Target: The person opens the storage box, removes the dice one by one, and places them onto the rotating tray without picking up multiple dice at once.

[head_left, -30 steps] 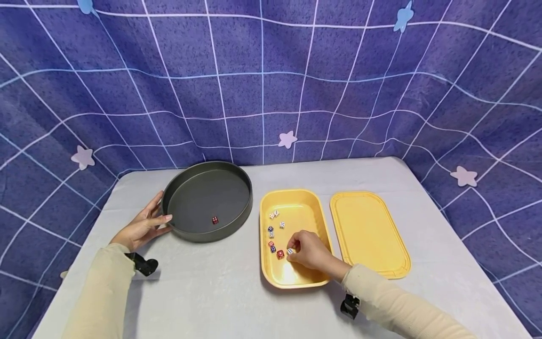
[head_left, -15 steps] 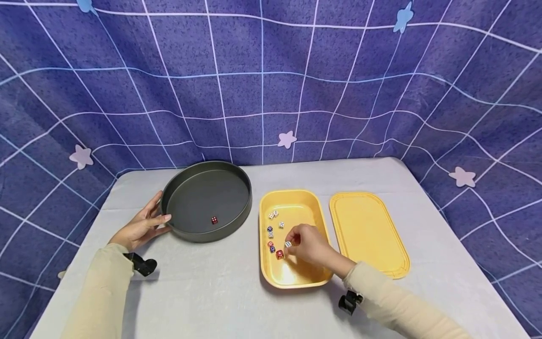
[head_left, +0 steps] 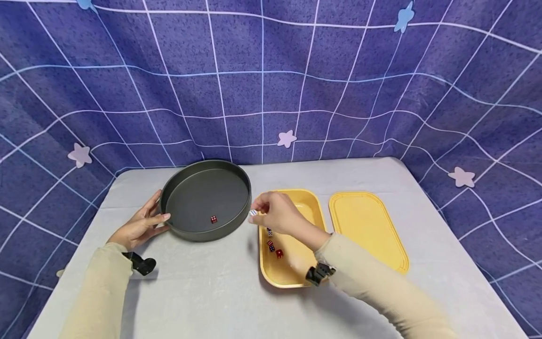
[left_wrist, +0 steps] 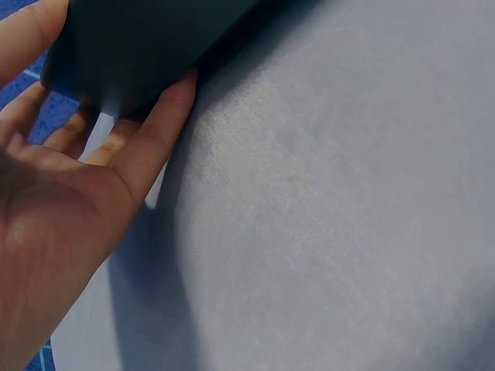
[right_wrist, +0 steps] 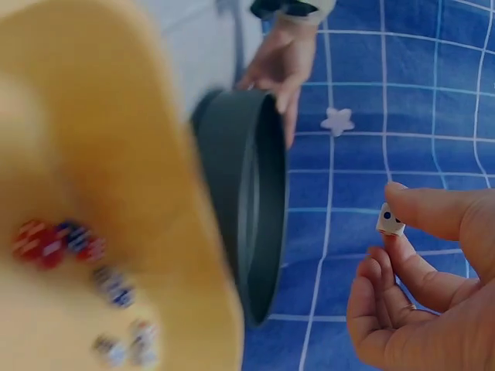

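My left hand [head_left: 137, 226] grips the near left side of a round dark cake pan [head_left: 207, 195], thumb near the rim and fingers along the wall. One red die [head_left: 213, 219] lies inside the pan. My right hand [head_left: 277, 213] pinches a white die [right_wrist: 391, 219] with blue pips between thumb and fingertips. It is over the left edge of a yellow rectangular tray [head_left: 271, 283], close to the pan's right side. In the tray lie several dice, among them a red die [head_left: 279, 254] and a blue die [head_left: 272, 248]; the hand hides others in the head view.
A flat yellow lid [head_left: 368, 228] lies right of the tray, partly under the right sleeve in view. Pale grey cloth covers the table [head_left: 190, 292]. A blue gridded curtain [head_left: 271, 84] with stars hangs behind and at both sides.
My right hand has lifted the white die from the tray and carried it up and left to the tray's edge near the pan. My left hand has stayed at the pan.
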A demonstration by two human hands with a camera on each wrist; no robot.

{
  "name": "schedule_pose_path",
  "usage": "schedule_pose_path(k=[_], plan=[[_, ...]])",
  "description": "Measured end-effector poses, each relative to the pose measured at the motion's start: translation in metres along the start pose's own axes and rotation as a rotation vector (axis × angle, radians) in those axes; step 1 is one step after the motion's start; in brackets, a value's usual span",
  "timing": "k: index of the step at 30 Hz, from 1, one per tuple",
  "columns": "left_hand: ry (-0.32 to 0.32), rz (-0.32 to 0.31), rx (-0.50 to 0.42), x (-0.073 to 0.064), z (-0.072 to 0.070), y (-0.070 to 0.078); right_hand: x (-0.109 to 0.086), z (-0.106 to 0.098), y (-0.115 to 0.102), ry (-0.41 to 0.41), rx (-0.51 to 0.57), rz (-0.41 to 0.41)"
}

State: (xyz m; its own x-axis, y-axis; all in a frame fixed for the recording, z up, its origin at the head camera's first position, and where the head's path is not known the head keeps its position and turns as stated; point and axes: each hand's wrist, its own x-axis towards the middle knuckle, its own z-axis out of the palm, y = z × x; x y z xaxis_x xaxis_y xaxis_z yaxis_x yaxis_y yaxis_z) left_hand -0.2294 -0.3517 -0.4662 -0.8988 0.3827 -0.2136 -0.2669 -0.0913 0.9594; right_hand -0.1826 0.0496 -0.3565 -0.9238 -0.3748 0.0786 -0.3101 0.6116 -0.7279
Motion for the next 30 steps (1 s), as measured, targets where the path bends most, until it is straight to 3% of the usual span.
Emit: schedule_pose_path(k=[5,11,19,30], plan=[[-0.002,-0.001,0.002,0.003,0.0,0.0,0.023,0.008,-0.025,-0.003,0.05,0.012],[-0.003,0.001,-0.009,0.002,0.0,0.0,0.045,0.025,-0.038,0.046,0.138,0.037],[0.001,-0.002,-0.011,0.0,-0.001,0.0,0.065,0.053,-0.036,0.116,0.171,0.088],[0.012,-0.011,-0.012,0.001,-0.001,-0.001,0.084,0.085,-0.014,0.2,0.2,0.189]])
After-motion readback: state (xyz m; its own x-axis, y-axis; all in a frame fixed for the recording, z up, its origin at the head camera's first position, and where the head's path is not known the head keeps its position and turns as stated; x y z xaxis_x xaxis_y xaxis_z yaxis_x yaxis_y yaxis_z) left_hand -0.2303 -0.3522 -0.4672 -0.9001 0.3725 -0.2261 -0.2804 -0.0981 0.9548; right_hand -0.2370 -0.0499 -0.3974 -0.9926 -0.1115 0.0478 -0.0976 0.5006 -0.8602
